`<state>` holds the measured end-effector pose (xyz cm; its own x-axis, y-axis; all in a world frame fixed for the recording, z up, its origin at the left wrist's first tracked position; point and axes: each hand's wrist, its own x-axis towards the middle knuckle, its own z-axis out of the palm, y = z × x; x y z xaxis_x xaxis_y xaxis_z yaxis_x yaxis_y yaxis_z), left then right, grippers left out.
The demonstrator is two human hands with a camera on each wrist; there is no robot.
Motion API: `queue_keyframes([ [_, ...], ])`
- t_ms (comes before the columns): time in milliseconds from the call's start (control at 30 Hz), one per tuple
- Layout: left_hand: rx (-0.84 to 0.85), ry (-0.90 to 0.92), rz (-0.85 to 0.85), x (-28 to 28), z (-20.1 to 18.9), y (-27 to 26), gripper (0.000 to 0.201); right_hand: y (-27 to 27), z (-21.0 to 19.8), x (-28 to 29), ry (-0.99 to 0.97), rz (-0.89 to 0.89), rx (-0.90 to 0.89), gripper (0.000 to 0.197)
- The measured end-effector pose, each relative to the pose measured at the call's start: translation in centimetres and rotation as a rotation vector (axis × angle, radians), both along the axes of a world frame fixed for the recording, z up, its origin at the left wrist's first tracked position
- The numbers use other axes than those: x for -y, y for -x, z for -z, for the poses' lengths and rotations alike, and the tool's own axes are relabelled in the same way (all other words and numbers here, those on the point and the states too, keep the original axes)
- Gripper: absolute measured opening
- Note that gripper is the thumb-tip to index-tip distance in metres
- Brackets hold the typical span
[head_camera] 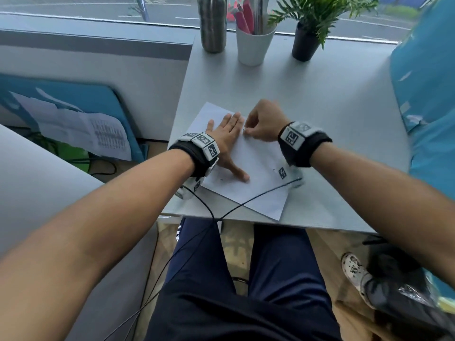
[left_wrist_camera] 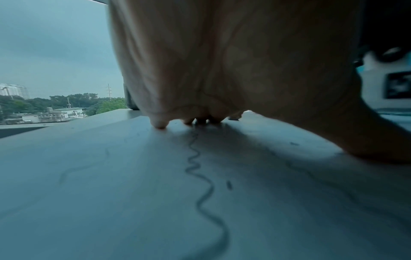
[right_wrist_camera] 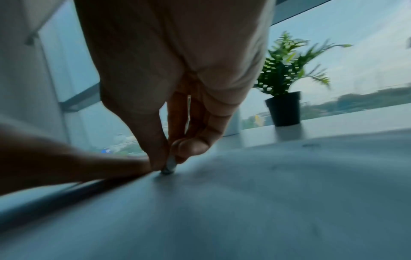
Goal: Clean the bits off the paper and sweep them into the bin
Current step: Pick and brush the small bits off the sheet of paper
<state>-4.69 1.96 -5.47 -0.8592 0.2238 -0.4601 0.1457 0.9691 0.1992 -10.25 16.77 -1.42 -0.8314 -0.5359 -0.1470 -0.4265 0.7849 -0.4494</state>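
Note:
A white sheet of paper (head_camera: 261, 166) lies slanted on the grey table (head_camera: 332, 114). My left hand (head_camera: 227, 131) presses flat on it with straight fingers and the thumb spread toward me. In the left wrist view a wavy pencil line (left_wrist_camera: 200, 177) and small dark bits (left_wrist_camera: 229, 185) mark the paper (left_wrist_camera: 111, 193) under the palm (left_wrist_camera: 222, 70). My right hand (head_camera: 247, 130) is curled just right of the left fingers. It pinches a small pale piece, perhaps an eraser (right_wrist_camera: 169, 168), between thumb and fingers against the paper (right_wrist_camera: 266, 202).
At the back of the table stand a metal bottle (head_camera: 213, 23), a white cup of pens (head_camera: 253, 43) and a potted plant (head_camera: 307, 43). Black cables (head_camera: 246, 203) cross the paper's near corner. A dark bag-like thing (head_camera: 406, 291) sits on the floor, lower right.

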Motion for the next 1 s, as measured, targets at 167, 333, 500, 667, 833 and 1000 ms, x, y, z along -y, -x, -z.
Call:
queue_keyframes([
  [167,0.005,0.047,0.017,-0.2,-0.2,-0.1,0.168,-3.9,0.6,0.0,-0.025,-0.168,0.087,0.013],
  [333,-0.005,0.027,0.035,0.1,0.0,-0.1,0.166,-0.6,0.7,-1.4,0.019,0.027,0.031,0.014],
  [500,0.001,0.056,0.095,0.3,0.3,0.2,0.156,-2.1,0.3,-3.8,0.054,0.095,0.128,0.010],
  [667,-0.042,0.057,0.087,0.3,1.0,0.2,0.119,-1.9,0.7,-7.5,-0.030,0.251,0.206,0.010],
  [833,-0.074,0.067,0.016,0.8,0.4,0.9,0.081,-2.1,1.4,-8.2,0.020,0.303,0.293,0.010],
  [1000,-0.151,0.285,-0.009,-0.1,-2.1,2.4,0.071,-1.9,1.6,-8.1,0.022,0.319,0.309,0.010],
])
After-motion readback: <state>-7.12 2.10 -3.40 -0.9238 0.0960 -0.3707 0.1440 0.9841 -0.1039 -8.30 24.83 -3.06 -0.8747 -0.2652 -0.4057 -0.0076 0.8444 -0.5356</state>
